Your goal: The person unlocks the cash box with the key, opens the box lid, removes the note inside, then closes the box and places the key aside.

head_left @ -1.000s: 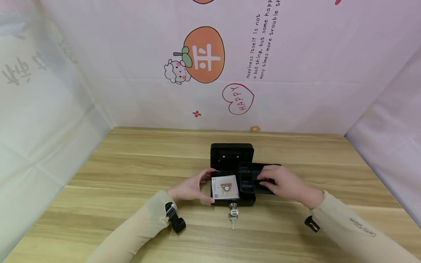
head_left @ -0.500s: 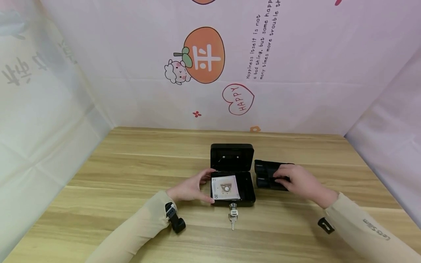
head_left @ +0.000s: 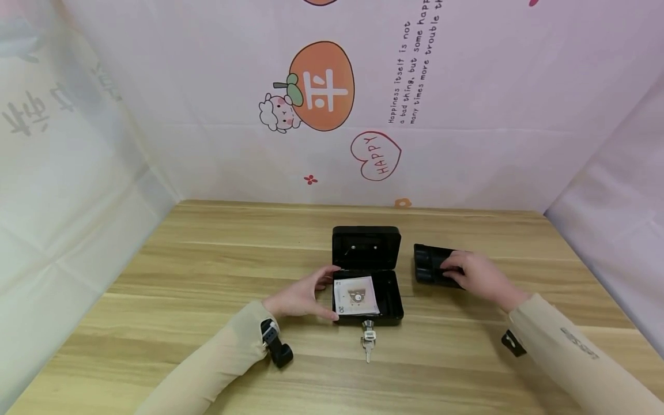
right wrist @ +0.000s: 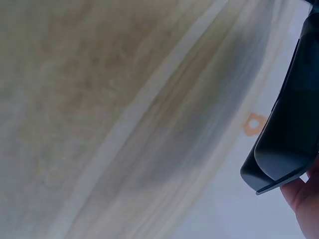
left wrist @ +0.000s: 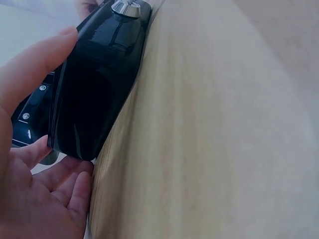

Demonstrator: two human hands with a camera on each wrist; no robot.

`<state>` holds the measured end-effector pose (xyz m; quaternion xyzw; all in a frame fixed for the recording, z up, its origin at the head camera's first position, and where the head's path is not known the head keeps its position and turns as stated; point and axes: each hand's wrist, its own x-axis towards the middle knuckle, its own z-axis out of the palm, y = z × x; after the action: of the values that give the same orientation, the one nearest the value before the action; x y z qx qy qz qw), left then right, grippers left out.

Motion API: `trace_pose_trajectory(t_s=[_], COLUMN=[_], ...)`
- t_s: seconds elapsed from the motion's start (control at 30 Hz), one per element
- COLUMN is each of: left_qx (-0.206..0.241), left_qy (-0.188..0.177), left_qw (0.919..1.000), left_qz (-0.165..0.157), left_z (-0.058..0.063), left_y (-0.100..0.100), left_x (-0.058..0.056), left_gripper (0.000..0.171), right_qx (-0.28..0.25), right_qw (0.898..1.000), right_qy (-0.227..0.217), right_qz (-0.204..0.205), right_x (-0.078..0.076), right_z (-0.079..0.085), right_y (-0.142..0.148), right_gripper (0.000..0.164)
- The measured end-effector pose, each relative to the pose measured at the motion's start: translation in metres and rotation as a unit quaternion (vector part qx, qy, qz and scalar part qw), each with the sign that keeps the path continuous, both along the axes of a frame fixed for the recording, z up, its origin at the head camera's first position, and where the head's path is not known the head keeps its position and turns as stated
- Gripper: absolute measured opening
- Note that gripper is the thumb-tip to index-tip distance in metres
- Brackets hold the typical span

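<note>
A black cash box (head_left: pixel 392 293) stands on the table in the head view, its lid (head_left: pixel 366 249) raised at the back. Banknotes (head_left: pixel 355 296) lie in its left part. Keys (head_left: pixel 368 341) hang from the front lock, whose silver barrel (left wrist: pixel 125 9) shows in the left wrist view. My left hand (head_left: pixel 300 295) holds the box's left end, thumb at the front corner, fingers at the back. Right of the box, my right hand (head_left: pixel 482 279) pinches a black coin tray (head_left: pixel 424 266) with moulded hollows. In the right wrist view the tray (right wrist: pixel 289 129) is partly cut off.
The wooden table (head_left: pixel 233 248) reaches back to a printed cloth (head_left: pixel 233 161) hung behind it. White cloth also hangs at the left and right sides. A black strap (head_left: pixel 277 344) sits on the left wrist.
My right hand has carried the coin tray out from over the cash box to the right, then slightly back toward the rear. The left hand and the box have stayed in place.
</note>
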<state>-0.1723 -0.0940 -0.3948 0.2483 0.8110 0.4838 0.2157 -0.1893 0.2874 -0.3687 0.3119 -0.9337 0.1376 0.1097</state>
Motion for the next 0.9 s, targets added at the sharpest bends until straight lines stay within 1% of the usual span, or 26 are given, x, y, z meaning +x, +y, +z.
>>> trace_pose_trajectory(t_s=[0.13,0.27,0.57,0.7,0.9], left_qx=[-0.004,-0.004,0.002,0.001,-0.004], left_qy=[-0.002,-0.002,0.002,0.000,0.006], left_qw=[1.0000,1.0000,1.0000,1.0000,0.9999], left_qz=[0.003,0.006,0.006,0.009,0.008], left_z=[0.000,0.000,-0.003,0.000,-0.001], left_y=[0.000,0.000,-0.001,0.000,0.000], left_x=[0.000,0.000,-0.001,0.000,0.001], left_gripper=[0.098,0.097,0.096,0.096,0.096], right_qx=[-0.004,-0.006,0.013,0.015,0.012], right_qw=[1.000,1.000,0.998,0.997,0.998], right_qy=[-0.004,-0.009,-0.053,-0.057,-0.048], right_qz=[-0.009,-0.004,-0.039,-0.040,-0.035], right_x=[-0.007,-0.013,-0.028,-0.031,-0.034], right_z=[-0.002,-0.003,-0.008,-0.008,-0.009], right_y=[0.002,0.004,0.004,0.002,0.001], right_gripper=[0.011,0.010,0.010,0.010,0.008])
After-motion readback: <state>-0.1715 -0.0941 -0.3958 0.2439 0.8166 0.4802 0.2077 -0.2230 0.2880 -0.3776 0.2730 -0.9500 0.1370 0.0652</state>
